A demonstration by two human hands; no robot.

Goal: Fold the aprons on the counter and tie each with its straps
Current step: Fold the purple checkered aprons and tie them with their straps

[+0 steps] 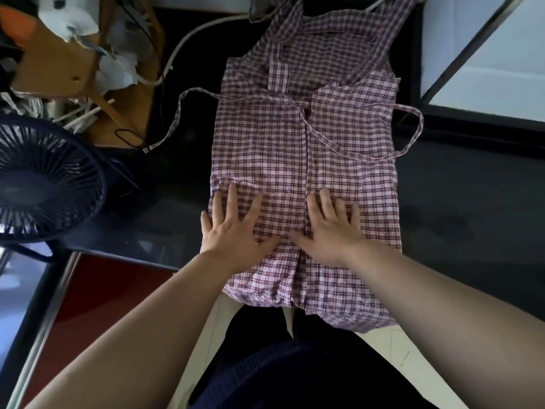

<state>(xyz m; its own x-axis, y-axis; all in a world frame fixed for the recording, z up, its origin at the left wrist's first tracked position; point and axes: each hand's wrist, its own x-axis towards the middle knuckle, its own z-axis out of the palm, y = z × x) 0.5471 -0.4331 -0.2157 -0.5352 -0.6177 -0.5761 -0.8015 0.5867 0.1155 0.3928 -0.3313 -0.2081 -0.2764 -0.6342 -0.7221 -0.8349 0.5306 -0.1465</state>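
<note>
Pressing flat on the checked apron (295,149), both hands lay with fingers spread and straight. The left hand (233,225) was on the left flap and the right hand (330,231) on the right flap, their thumbs nearly meeting at the centre line where the two folded-in sides met. Neither hand gripped any cloth. The apron lay lengthwise on the dark counter (457,202), bib and neck loop at the far end, hem hanging over the near edge toward the person. The left strap (177,119) trailed off onto the counter. The right strap (415,134) looped out and came back across the cloth.

The step in hand looked like smoothing the lengthwise fold before folding the apron up. Done well, the palms needed to sweep outward from the centre line, pushing wrinkles to the edges while the flaps stayed shut. The two edges ought to lie side by side without overlap. Both straps were best left free outside the bundle for the tie. The right one, lying across the cloth, risked being folded in.
</note>
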